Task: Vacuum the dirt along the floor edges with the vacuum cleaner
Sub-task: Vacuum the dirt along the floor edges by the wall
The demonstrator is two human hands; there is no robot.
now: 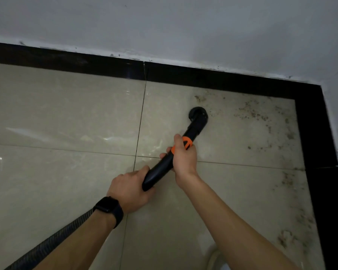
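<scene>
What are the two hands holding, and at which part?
Both hold the vacuum wand: left hand at its rear end near the hose, right hand at the orange collar.

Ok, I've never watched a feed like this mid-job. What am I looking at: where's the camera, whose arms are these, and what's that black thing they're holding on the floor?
There is one picture only, from a camera worn on the person's head, looking forward and down, so the arms reach in from the bottom edge. No robot is involved. The left hand, with a dark watch on its wrist, closes around the rear end of a black vacuum wand, where the ribbed hose trails off to the lower left. The right hand has its grip further forward, at the orange collar. The round brush nozzle rests on the beige floor tiles. Scattered dirt lies to the right of the nozzle, toward the corner and down along the black skirting on the right.
</scene>
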